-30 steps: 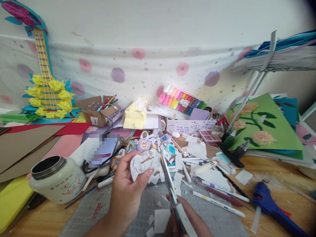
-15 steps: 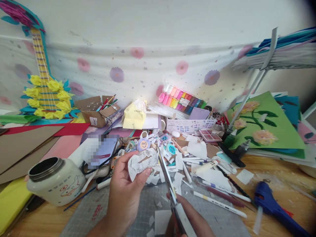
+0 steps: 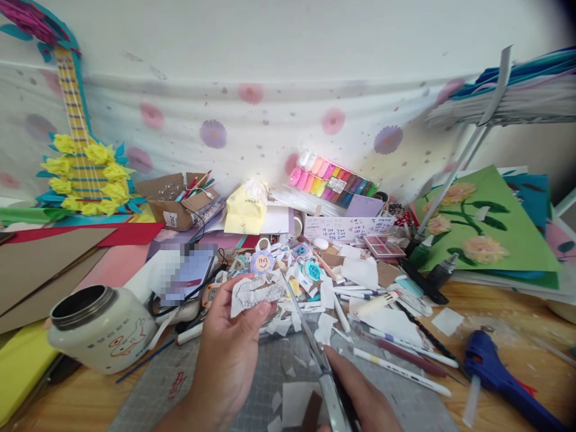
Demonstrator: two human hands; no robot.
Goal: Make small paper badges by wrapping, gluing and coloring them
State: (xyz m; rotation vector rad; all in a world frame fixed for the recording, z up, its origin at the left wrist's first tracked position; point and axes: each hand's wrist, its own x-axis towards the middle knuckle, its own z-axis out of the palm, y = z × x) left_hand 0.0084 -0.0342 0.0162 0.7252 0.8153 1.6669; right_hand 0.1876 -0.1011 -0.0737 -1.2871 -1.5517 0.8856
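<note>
My left hand (image 3: 230,348) pinches a small grey-white patterned piece of paper (image 3: 258,292) between thumb and fingers, above the cutting mat. A dark slit-like mark runs along its upper left part. My right hand (image 3: 362,387) is closed around the handles of a pair of scissors (image 3: 310,336). Their blades point up and away, with the tips beside the paper's right edge. Whether the tips touch it I cannot tell. Part of the handles is hidden by my fingers. Beyond the paper lies a round purple smiley piece (image 3: 262,262) among small cut-outs.
Paper scraps and white markers (image 3: 400,372) cover the grey cutting mat (image 3: 157,396). A blue glue gun (image 3: 499,372) lies at the right, a wide-mouthed cream jar (image 3: 101,336) stands at the left. Behind are a cardboard box (image 3: 173,210) and a coloured clay set (image 3: 333,183).
The paper has tilted in my left hand and now looks flatter. The scissors have turned slightly, their tips a little to the left, and my right hand's fingers have shifted on the handles.
</note>
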